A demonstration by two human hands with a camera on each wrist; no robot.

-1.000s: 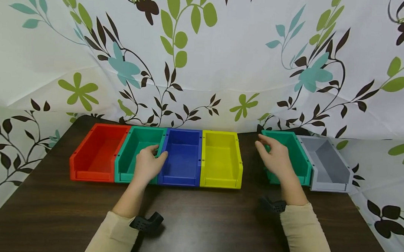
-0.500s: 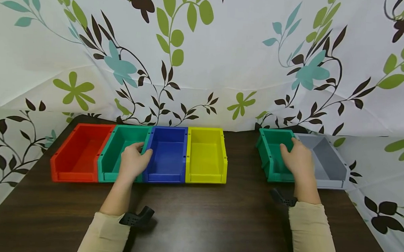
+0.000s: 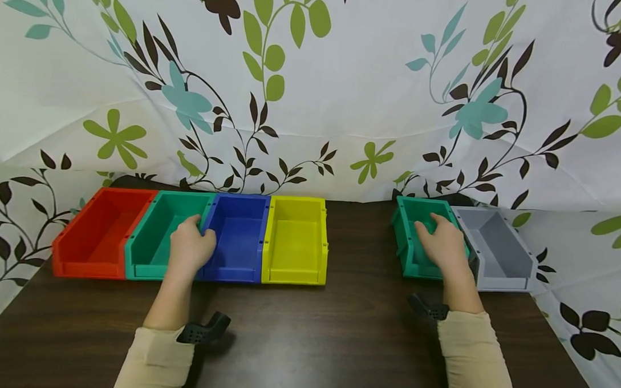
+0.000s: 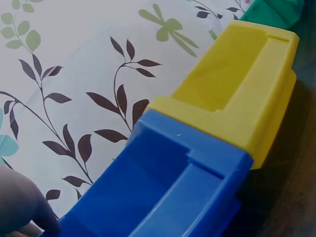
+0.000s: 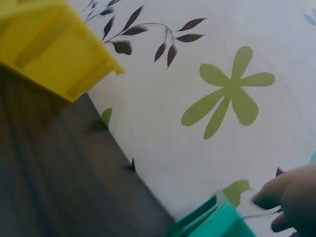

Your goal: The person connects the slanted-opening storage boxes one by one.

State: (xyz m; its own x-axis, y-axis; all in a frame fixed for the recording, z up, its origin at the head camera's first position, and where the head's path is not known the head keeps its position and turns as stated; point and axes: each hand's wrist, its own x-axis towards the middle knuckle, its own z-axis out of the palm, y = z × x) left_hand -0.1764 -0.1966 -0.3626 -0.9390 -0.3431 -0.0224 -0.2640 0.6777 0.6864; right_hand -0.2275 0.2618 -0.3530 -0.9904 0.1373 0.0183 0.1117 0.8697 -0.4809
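Observation:
My left hand (image 3: 191, 250) pinches the adjoining walls between a green bin (image 3: 165, 229) and a blue bin (image 3: 239, 234). A fingertip shows at the blue bin's rim in the left wrist view. A red bin (image 3: 101, 229) stands on the left of this row and a yellow bin (image 3: 297, 233) on the right, side by side. My right hand (image 3: 446, 247) grips the right-hand wall of another green bin (image 3: 414, 243), its thumb over the inside. The hand hides part of that wall. Beside it stands a grey bin (image 3: 501, 249), with a narrow dark gap between them.
The bins stand in a line at the back of the dark wooden table (image 3: 305, 342). A leaf-patterned cloth (image 3: 312, 148) hangs behind it. Bare tabletop separates the yellow bin from the right-hand green one. A black wrist camera (image 3: 203, 327) sits on each forearm.
The row of four joined bins has slid left with my left hand. My right hand first moved right across the other green bin, then shifted slightly left with it, away from the grey bin.

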